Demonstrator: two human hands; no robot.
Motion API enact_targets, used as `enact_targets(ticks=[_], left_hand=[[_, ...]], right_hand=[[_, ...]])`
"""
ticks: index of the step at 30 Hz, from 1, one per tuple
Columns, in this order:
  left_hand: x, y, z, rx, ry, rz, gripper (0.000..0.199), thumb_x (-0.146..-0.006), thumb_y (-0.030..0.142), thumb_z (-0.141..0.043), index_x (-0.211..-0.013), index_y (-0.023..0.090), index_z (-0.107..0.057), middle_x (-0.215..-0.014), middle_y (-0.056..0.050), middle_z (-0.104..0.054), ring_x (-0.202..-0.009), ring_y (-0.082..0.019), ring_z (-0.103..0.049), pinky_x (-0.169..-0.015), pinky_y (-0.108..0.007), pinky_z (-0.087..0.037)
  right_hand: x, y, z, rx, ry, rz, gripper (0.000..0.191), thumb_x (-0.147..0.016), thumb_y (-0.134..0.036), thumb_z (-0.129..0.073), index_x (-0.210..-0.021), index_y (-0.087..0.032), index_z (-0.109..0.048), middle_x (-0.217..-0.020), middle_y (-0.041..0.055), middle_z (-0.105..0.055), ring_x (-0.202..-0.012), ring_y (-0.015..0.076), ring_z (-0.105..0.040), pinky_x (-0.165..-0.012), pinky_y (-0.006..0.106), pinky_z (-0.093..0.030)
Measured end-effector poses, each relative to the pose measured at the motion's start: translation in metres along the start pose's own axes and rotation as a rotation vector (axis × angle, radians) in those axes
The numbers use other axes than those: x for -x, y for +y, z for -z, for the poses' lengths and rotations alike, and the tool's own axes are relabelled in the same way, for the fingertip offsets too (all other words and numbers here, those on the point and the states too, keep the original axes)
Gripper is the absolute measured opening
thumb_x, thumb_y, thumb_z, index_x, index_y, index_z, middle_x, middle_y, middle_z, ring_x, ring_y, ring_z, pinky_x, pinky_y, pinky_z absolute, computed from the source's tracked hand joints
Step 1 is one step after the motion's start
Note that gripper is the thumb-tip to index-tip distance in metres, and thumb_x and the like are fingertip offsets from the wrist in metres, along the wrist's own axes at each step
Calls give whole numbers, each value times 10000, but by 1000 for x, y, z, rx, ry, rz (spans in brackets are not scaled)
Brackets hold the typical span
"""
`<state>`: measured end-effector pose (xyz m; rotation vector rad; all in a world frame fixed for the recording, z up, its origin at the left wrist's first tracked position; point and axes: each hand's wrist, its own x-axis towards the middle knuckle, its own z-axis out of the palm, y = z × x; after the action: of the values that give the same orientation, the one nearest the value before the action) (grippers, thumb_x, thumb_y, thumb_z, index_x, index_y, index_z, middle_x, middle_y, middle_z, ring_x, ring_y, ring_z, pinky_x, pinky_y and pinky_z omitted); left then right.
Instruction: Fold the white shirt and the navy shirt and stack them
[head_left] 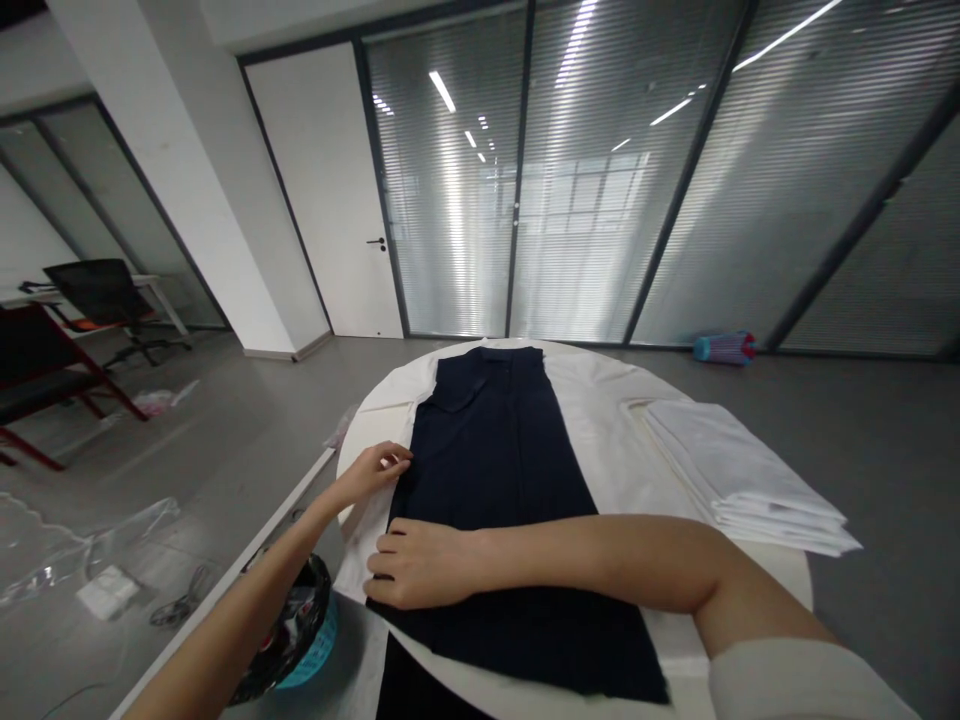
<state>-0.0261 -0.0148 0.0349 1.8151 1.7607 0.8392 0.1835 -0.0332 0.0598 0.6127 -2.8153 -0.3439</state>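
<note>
The navy garment (487, 480) lies flat on the round bench (799, 585), over a white cloth (600, 420). Its long axis runs from the collar end at 12 o'clock to the hem at about 5 o'clock. The right hand (420, 565) lies open and palm down across its middle, holding nothing (a flat palm like this presses cloth without rucking it). The left hand (371, 475) rests at the garment's 9 o'clock edge, fingers lightly curled, though whether they pinch the fabric I cannot tell. A stack of folded white fabric (750, 480) sits on the bench at 3 o'clock. Beyond the bench, a blue basket (311, 650) stands at 7 o'clock, and a blue-and-red bottle (724, 348) lies on the floor at 2 o'clock.
</note>
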Motion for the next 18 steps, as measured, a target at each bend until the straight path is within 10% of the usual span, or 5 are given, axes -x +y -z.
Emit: enact_targets(ticks=[8,18], left_hand=[[-114,8,25,125,170,188,392,-814,448,-685,-1011,111,-720,-952,-104,-735,-841,-202,-681,-651,-242,-536],[-273,13,-11,9,120,508,252,-943,326,-640,-1081,115,-638,-981,-55,-671,-804,-152,-662,-704,-311,-579]], right_hand=[[27,6,12,36,244,-104,195,-966,-171,-512,-815,-219,-625,-841,17,-638,-757,181,-540,-668,331,-371],[65,-15,31,76,400,-355,170,-893,-201,-609,-726,-225,-588,-670,-20,-555,-652,161,-491,-602,328,-397]])
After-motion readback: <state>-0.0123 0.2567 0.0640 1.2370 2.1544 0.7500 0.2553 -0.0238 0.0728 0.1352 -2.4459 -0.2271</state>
